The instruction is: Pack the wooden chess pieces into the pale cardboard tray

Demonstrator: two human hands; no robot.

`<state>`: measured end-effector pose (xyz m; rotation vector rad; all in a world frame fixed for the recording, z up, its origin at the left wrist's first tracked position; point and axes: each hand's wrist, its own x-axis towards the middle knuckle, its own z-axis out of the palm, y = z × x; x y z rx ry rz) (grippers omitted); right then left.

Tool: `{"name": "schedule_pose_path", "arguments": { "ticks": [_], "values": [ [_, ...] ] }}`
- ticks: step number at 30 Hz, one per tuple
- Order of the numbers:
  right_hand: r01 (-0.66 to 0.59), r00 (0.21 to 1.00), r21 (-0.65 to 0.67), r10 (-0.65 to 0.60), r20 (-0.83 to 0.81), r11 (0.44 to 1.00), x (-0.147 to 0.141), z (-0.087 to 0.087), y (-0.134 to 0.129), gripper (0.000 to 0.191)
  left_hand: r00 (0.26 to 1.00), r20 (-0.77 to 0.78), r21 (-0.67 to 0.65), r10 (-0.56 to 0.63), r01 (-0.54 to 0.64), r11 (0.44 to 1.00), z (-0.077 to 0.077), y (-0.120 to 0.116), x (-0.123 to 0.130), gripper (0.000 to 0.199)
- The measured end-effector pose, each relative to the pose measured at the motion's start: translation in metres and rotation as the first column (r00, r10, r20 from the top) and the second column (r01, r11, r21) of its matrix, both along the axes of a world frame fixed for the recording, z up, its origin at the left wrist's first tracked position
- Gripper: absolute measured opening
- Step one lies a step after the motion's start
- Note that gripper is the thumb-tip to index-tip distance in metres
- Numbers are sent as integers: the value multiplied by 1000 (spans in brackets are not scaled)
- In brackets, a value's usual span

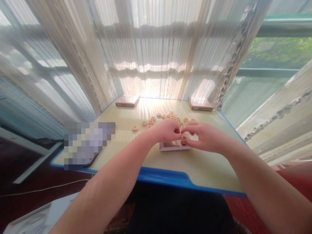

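Both bare hands meet over a small shallow box [174,148] at the near middle of a pale, blue-edged table [209,169]. The left hand [165,130] comes in from the left with its fingers bent and bunched close together above the box; I cannot tell whether they pinch anything. The right hand [208,135] comes from the right, thumb and forefinger making a narrow curve around a round wooden piece [184,139] with a dark character, which is at the right part of the box. The thumb seems to touch its edge, though the glare and small scale leave it unclear whether the piece is gripped.

Beyond the hands, more round pieces [159,115] lie loosely clustered, with red or dark marks; one piece [135,128] sits apart to the left. A flat box [127,100] lies at the far left corner, and another box [200,104] at the far right. Pixel blocks mask an object [91,143] at the left edge. Sunlit sheer curtains [156,48] hang behind the table.
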<state>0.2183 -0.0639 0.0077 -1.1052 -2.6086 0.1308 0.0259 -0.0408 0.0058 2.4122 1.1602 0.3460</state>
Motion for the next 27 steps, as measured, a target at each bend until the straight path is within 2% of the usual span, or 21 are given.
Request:
{"name": "schedule_pose_path", "arguments": {
  "ticks": [2, 5, 7, 9, 11, 13, 15, 16, 18, 20, 21, 22, 24, 27],
  "values": [
    [8, 1000, 26, -7, -30, 1000, 0, 1, -1, 28, 998, 52, 0, 27, -27, 1000, 0, 1, 0, 20],
    [39, 997, 60, -35, -67, 997, 0, 2, -1, 28, 977, 173, -5, 127, -128, 992, -1, 3, -1, 21],
    [65, 995, 89, -58, -79, 994, 0, 2, 1, 28, 931, 313, -83, 189, -171, 982, 0, 4, -2, 26],
    [96, 992, 114, -86, -91, 989, 0, 2, 3, 29, 837, 497, -228, 229, -129, 965, 3, 5, -2, 33],
    [130, 987, 123, -116, -111, 984, 1, 2, 4, 31, 702, 661, -327, 265, -48, 944, 7, 6, -4, 36],
    [152, 982, 122, -135, -131, 981, 1, 2, 5, 31, 599, 748, -345, 286, -18, 938, 11, 7, -7, 39],
    [161, 980, 122, -144, -139, 979, 0, 2, 6, 30, 575, 756, -329, 313, -80, 941, 14, 11, -13, 40],
    [165, 979, 120, -148, -139, 979, 0, 3, 5, 30, 595, 730, -307, 337, -155, 939, 14, 13, -17, 39],
    [173, 978, 112, -156, -140, 979, -1, 3, 5, 29, 692, 595, -177, 409, -383, 907, 13, 17, -24, 31],
    [178, 976, 101, -162, -146, 979, -2, 2, 5, 29, 789, 312, 76, 530, -576, 814, 11, 19, -32, 25],
    [175, 976, 94, -161, -148, 980, -2, 1, 5, 29, 798, 138, 182, 587, -603, 777, 11, 20, -36, 29],
    [168, 977, 86, -154, -148, 982, -2, 1, 5, 29, 786, -30, 239, 618, -594, 768, 10, 20, -39, 33],
    [144, 981, 66, -133, -144, 987, -2, 0, 5, 31, 760, -284, 210, 585, -546, 811, 11, 19, -45, 36],
    [104, 986, 48, -96, -139, 993, -2, -2, 6, 34, 738, -468, 116, 487, -495, 861, 14, 17, -50, 34]
  ]
}}
